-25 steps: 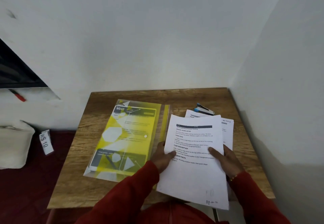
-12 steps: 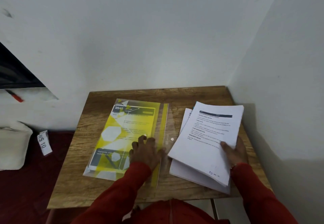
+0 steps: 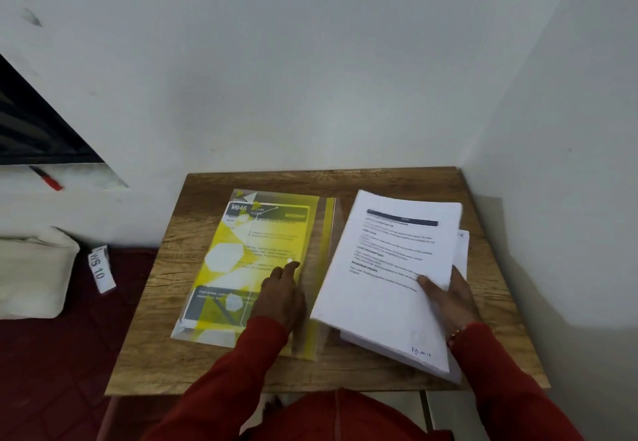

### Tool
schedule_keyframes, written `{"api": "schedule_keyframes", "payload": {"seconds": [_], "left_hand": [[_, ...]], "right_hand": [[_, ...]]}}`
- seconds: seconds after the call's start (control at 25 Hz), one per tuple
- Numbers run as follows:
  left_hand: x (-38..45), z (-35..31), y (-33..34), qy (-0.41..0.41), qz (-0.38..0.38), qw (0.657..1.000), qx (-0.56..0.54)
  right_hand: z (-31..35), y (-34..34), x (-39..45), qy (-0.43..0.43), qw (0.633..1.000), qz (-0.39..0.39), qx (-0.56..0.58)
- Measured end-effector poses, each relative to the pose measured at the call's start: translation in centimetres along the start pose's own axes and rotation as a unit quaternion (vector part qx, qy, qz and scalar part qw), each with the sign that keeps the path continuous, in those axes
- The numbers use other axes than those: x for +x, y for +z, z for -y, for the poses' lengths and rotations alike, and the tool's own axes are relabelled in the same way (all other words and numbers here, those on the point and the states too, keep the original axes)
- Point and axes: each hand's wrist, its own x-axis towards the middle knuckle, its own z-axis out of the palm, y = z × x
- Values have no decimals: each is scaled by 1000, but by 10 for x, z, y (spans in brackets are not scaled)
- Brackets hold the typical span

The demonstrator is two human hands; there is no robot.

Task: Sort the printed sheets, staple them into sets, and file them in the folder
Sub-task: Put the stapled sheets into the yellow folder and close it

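Observation:
A yellow translucent folder (image 3: 252, 261) lies flat on the left half of the small wooden table (image 3: 345, 181). My left hand (image 3: 281, 297) rests on the folder near its right edge, one finger reaching toward the white snap button. On the right, a thick stack of printed sheets (image 3: 386, 278) is tilted above the table. My right hand (image 3: 448, 299) grips the stack at its right edge, thumb on top. More white sheets (image 3: 462, 247) lie underneath it. The stapler is hidden.
The table stands in a corner, white walls behind and to the right. Left of it, over a dark red floor, are a white cushion (image 3: 31, 271) and a paper tag marked "WS 10" (image 3: 100, 269). A red pen (image 3: 46, 178) lies on a ledge.
My left hand let go of the sheets and moved onto the folder, then slid toward its button. My right hand carried the stack to the right, covering the stapler.

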Motion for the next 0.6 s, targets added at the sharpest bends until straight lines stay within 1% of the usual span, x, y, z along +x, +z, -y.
{"api": "schedule_keyframes", "payload": {"seconds": [0.08, 0.16, 0.24, 0.36, 0.6], "left_hand": [[0, 2, -12, 11, -34, 999, -5], [-2, 5, -23, 10, -86, 996, 26], [-5, 6, -28, 30, -118, 992, 38], [-10, 6, -30, 45, -123, 991, 27], [-18, 16, -39, 34, -135, 990, 13]], "right_hand": [[2, 10, 0, 16, 995, 76, -61], [0, 20, 0, 13, 985, 107, -133], [3, 31, -2, -2, 978, 125, -168], [14, 49, -3, 8, 978, 148, -146], [32, 57, 4, 28, 969, 194, -150]]}}
